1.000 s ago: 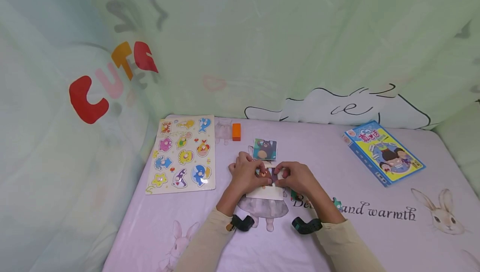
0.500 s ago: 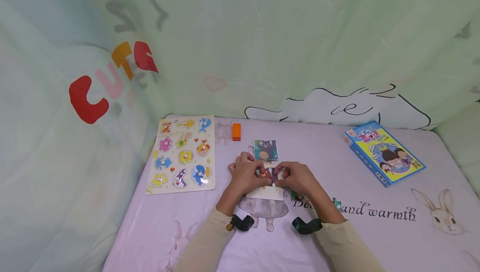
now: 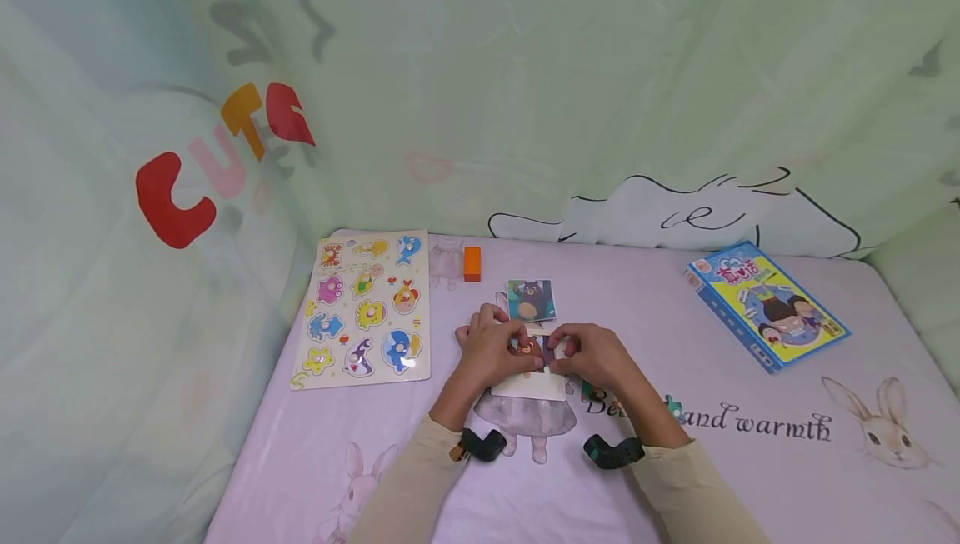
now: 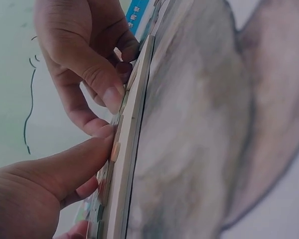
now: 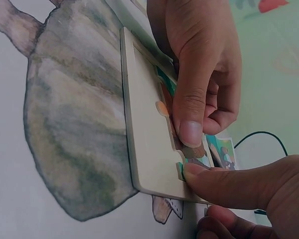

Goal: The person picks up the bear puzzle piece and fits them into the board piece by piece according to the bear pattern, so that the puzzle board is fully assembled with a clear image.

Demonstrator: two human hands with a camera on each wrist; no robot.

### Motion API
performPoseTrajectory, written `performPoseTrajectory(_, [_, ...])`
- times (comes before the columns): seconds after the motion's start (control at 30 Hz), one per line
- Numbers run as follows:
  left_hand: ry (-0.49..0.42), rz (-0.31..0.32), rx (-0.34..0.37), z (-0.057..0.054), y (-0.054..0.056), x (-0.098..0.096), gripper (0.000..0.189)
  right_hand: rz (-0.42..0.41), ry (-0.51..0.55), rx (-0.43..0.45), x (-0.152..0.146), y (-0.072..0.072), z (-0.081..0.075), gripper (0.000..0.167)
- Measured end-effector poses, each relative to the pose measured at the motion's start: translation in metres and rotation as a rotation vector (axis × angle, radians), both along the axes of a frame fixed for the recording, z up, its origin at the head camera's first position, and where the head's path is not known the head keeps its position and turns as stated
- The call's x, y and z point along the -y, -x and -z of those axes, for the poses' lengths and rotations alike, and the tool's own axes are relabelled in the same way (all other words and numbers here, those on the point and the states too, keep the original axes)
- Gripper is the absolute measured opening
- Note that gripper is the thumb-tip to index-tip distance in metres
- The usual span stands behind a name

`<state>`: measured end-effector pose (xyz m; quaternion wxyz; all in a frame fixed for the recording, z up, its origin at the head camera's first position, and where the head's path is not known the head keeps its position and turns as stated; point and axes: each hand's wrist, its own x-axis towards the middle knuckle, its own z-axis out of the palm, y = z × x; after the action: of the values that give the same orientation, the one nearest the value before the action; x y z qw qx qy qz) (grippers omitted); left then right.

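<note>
A small cream puzzle board [image 3: 525, 388] with brown bear puzzle pieces [image 3: 531, 347] in its middle lies flat on the table. From the left, my left hand [image 3: 491, 348] bends over it, thumb and fingers pinching at a bear piece. My right hand [image 3: 596, 352] pinches at the right side of the picture; in the right wrist view its thumb lies on a green-edged puzzle piece [image 5: 181, 172], with other fingers past the board's edge. The hands hide part of the picture. Just beyond the board is a square bear picture card [image 3: 531, 300].
Left stands a sea-animal peg puzzle [image 3: 367, 311]. An orange block [image 3: 472, 264] sits near the back edge. A blue and yellow box [image 3: 768, 306] lies at the right. Loose green pieces [image 3: 675, 407] lie by my right forearm, partly hidden. A fabric curtain [image 3: 562, 94] hangs behind the table.
The bear picture card has shifted very slightly toward the board. Both hands stay in nearly the same place on the puzzle.
</note>
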<state>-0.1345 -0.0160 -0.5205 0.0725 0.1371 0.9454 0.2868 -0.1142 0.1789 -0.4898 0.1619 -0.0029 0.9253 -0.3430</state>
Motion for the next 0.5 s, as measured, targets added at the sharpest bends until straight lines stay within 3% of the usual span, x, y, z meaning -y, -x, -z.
performPoseTrajectory(0.17, [-0.056,0.043,0.050,-0.001,0.005,0.008,0.028,-0.003,-0.002,0.002,0.000,-0.001,0.000,0.026])
performPoseTrajectory(0.37, [-0.174,0.121,0.161,-0.006,0.016,0.033,0.014,-0.002,0.004,0.005,-0.001,-0.001,0.001,0.027])
performPoseTrajectory(0.5, [-0.203,0.152,0.180,-0.008,0.020,0.045,0.014,-0.011,0.004,0.001,-0.001,-0.001,0.000,0.027])
